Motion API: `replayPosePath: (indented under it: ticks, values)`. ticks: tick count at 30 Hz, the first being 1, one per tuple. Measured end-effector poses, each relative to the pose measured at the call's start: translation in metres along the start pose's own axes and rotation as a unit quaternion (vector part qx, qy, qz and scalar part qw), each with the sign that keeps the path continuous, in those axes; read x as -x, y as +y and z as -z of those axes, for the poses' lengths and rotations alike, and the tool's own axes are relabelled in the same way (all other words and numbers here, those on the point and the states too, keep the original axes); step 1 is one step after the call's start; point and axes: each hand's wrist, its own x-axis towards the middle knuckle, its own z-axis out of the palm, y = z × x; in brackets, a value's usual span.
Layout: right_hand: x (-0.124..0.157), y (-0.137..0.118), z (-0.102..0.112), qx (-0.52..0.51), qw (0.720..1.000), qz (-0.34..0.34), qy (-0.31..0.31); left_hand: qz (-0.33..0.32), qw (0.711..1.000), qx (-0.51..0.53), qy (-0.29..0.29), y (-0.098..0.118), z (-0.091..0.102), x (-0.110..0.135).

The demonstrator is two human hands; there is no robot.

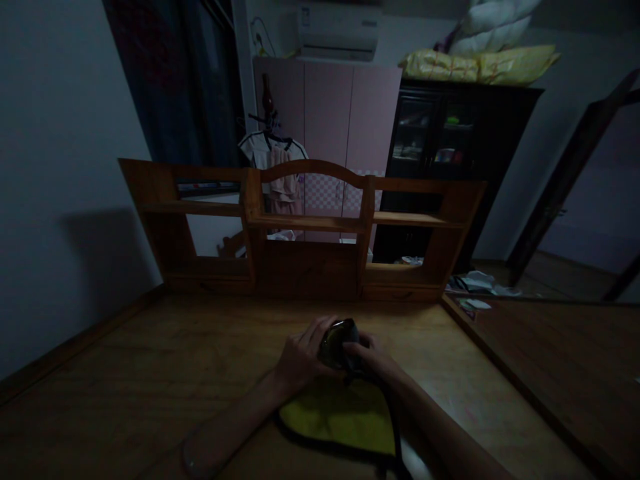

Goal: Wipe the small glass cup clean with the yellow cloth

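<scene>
Both my hands meet over the middle of a wooden desk [150, 373]. My left hand [300, 357] wraps round the left side of a small dark rounded object [336, 337] with a glossy top. My right hand [373, 357] closes on its right side. I cannot make out what the object is in the dim light. Under my wrists lies a yellow cloth [345, 417] with a dark edge. A dark strap or cord [395, 427] runs from the object down along my right forearm.
A wooden shelf unit [305, 227] stands along the desk's back edge. Behind it are a pink wardrobe [350, 120], hanging clothes [280, 167], a dark glass cabinet [440, 140] topped with bedding, and a wall air conditioner [337, 30]. A second wooden surface [565, 360] adjoins on the right.
</scene>
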Motion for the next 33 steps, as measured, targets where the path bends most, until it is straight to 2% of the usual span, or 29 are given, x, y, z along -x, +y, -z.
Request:
replayPosePath:
  ticks: [3, 7, 17, 22, 28, 33]
  values:
    - [0.001, 0.010, 0.002, 0.092, 0.994, 0.056, 0.001, -0.037, 0.998, -0.029, -0.033, -0.002, -0.001, 0.002]
    - [0.003, 0.018, 0.003, 0.132, 0.986, 0.106, 0.001, -0.072, 0.993, -0.065, -0.072, -0.005, -0.002, 0.004]
    - [0.007, 0.011, -0.002, 0.234, 0.960, 0.154, 0.026, -0.089, 0.991, -0.086, -0.057, 0.000, 0.000, 0.002]
    - [0.007, 0.009, -0.003, 0.175, 0.977, 0.118, 0.013, -0.083, 0.991, -0.083, -0.062, 0.001, 0.000, 0.002]
    - [0.008, 0.012, -0.004, 0.037, 0.997, 0.031, -0.052, -0.098, 0.988, -0.084, -0.080, -0.002, -0.001, 0.004]
    - [0.006, 0.012, -0.007, 0.003, 0.999, 0.030, -0.025, -0.104, 0.986, -0.099, -0.089, -0.003, -0.001, 0.004]
